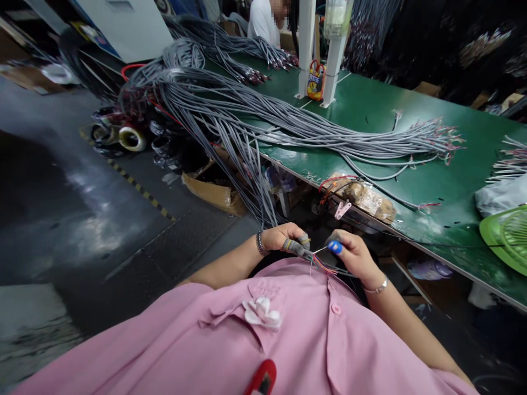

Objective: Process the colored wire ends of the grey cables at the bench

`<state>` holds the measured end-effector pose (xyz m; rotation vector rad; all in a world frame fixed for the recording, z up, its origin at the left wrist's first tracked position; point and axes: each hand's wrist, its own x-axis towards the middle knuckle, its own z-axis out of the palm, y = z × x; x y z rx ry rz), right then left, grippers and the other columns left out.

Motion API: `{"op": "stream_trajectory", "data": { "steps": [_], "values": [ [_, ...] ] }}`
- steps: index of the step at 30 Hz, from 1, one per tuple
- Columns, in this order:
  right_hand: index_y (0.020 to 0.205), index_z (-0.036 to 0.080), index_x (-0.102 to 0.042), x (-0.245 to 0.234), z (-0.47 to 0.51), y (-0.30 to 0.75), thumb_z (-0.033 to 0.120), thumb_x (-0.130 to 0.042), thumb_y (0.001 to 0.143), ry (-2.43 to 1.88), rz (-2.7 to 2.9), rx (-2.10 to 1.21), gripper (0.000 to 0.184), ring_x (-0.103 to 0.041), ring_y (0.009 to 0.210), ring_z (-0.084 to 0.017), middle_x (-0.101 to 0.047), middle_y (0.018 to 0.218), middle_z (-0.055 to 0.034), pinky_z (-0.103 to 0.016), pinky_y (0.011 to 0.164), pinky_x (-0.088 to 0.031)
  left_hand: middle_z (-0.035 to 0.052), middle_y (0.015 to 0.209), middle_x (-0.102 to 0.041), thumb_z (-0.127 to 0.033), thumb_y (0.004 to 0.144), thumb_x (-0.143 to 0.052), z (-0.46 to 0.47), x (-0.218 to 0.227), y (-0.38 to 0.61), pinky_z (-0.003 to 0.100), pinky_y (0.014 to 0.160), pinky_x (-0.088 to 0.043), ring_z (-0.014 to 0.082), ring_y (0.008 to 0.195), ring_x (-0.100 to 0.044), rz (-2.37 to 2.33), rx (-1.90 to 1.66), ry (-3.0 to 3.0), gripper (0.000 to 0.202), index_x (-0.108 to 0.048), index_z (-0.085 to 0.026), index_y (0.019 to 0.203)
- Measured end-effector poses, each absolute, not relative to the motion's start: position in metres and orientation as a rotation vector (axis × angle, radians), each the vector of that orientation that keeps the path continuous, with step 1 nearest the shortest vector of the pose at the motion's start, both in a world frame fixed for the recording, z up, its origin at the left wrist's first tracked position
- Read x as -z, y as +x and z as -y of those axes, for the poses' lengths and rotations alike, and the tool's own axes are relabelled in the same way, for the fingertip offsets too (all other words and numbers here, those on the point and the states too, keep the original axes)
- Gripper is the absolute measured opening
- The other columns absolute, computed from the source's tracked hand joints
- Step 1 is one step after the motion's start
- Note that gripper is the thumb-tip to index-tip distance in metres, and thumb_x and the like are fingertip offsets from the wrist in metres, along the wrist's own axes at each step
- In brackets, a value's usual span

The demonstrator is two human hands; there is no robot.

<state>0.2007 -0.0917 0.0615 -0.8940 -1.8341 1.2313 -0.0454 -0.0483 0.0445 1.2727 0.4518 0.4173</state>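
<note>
Close to my body, my left hand [286,240] is closed around the end of a grey cable, with grey covers on its thumb and finger. Thin coloured wires [324,264], red, orange and purple among them, fan out of that cable end. My right hand [352,253] pinches a thin pale strand [320,250] that stretches across from the cable end. Blue tape wraps the right thumb, and a dark cover shows on a finger. Both hands are in front of the pink shirt [296,323], below the table's near edge.
A long bundle of grey cables [288,118] lies across the green table [473,181], some hanging over the edge. A taped block [364,197] and pink clip [342,209] sit at the edge. A green basket [506,236] is right; a cardboard box [214,192] stands below. Another person [263,24] is behind.
</note>
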Motion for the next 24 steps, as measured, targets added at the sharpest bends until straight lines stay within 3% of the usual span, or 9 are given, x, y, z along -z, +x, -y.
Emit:
{"op": "stream_trajectory", "data": {
  "steps": [4,6,13,19,24],
  "values": [
    [0.068,0.019,-0.053,-0.038,0.081,0.204,0.045,-0.071,0.082,-1.066,0.992,-1.529,0.035,-0.023,0.043,-0.006,-0.033,0.051,0.0084,-0.019,0.04,-0.019,0.0105,0.069,-0.067,-0.049,0.072,-0.077,0.039,-0.057,-0.041,0.024,0.057,-0.048,0.0145,0.06,-0.058,-0.442,-0.39,1.426,0.04,-0.075,-0.009,0.079],
    [0.066,0.019,-0.05,-0.028,0.073,0.207,0.05,-0.072,0.079,-1.082,0.721,-1.529,0.04,-0.018,0.041,-0.004,-0.031,0.05,0.0093,-0.018,0.037,-0.014,0.0115,0.073,-0.069,-0.049,0.075,-0.075,0.035,-0.059,-0.038,0.026,0.06,-0.05,0.0159,0.063,-0.061,-0.457,-0.445,1.488,0.04,-0.075,-0.009,0.083],
    [0.08,0.017,-0.061,-0.022,0.038,0.212,0.065,-0.067,0.076,-1.069,0.587,-1.616,0.048,-0.026,0.039,-0.003,-0.056,0.064,0.0017,-0.016,0.031,-0.018,0.0062,0.074,-0.065,-0.043,0.079,-0.073,0.02,-0.053,-0.017,0.022,0.062,-0.047,0.0119,0.065,-0.056,-0.609,-0.845,1.61,0.035,-0.072,-0.009,0.086],
    [0.073,0.016,-0.06,-0.024,0.022,0.204,0.064,-0.069,0.076,-0.988,0.686,-1.701,0.049,-0.029,0.041,-0.004,-0.046,0.054,0.0052,-0.015,0.033,-0.022,-0.0019,0.059,-0.052,-0.048,0.08,-0.071,0.008,-0.044,0.002,0.018,0.046,-0.034,0.0048,0.048,-0.04,-0.695,-0.83,1.523,0.039,-0.068,-0.009,0.082],
    [0.071,0.015,-0.061,-0.017,0.016,0.202,0.064,-0.071,0.074,-0.964,0.628,-1.684,0.049,-0.035,0.041,-0.004,-0.052,0.057,0.0024,-0.016,0.034,-0.024,-0.0042,0.056,-0.05,-0.05,0.077,-0.072,0.003,-0.034,0.005,0.016,0.04,-0.029,0.003,0.041,-0.038,-0.727,-0.785,1.431,0.041,-0.067,-0.009,0.083]
  ]
}}
